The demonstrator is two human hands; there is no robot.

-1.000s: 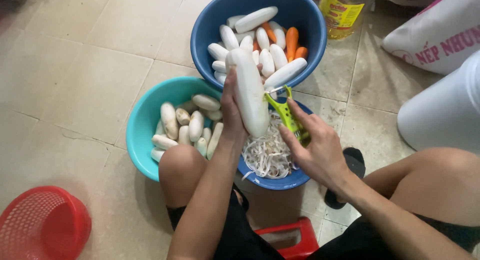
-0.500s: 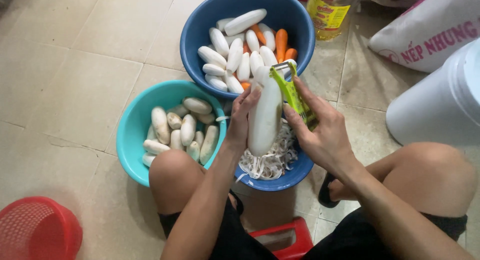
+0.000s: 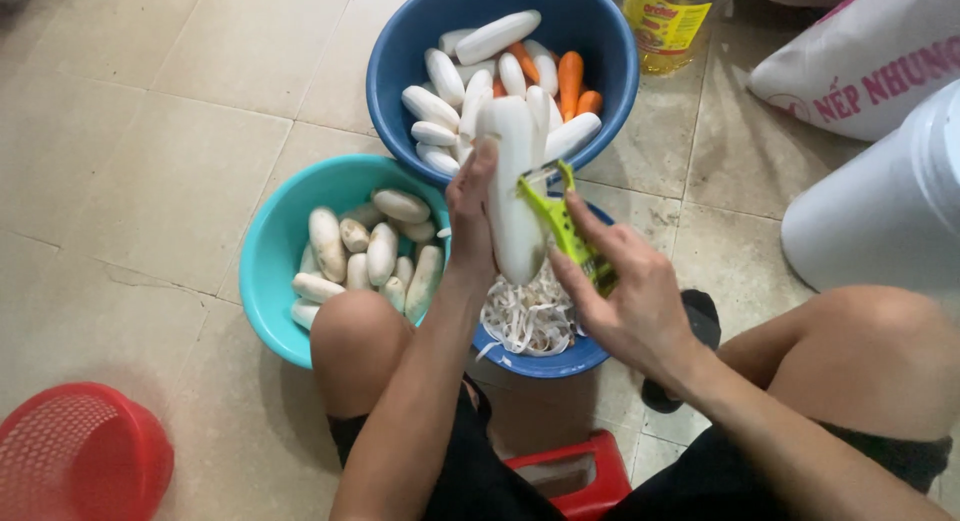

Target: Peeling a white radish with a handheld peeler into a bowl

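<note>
Left hand [image 3: 470, 216] wraps long smooth white radish [image 3: 513, 196], held upright over small blue bowl [image 3: 545, 361]. Right hand [image 3: 625, 296] grips lime-green plastic peeler [image 3: 560, 221], blade against radish's right side. Thin pale shreds [image 3: 525, 316] heaped stringy in bowl below. Teal plastic basin [image 3: 275, 241] at left holds stubby off-white radishes. Large blue basin [image 3: 600, 41] beyond holds glossy peeled radishes plus orange carrots [image 3: 570, 76]. Red mesh basket [image 3: 75, 461] on tiled floor [image 3: 150, 131].

Left hand [image 3: 470, 216]: fingers wrapped in a grip, forearm extended forward. Right hand [image 3: 625, 301]: fingers curled closed, wrist angled inward.
</note>
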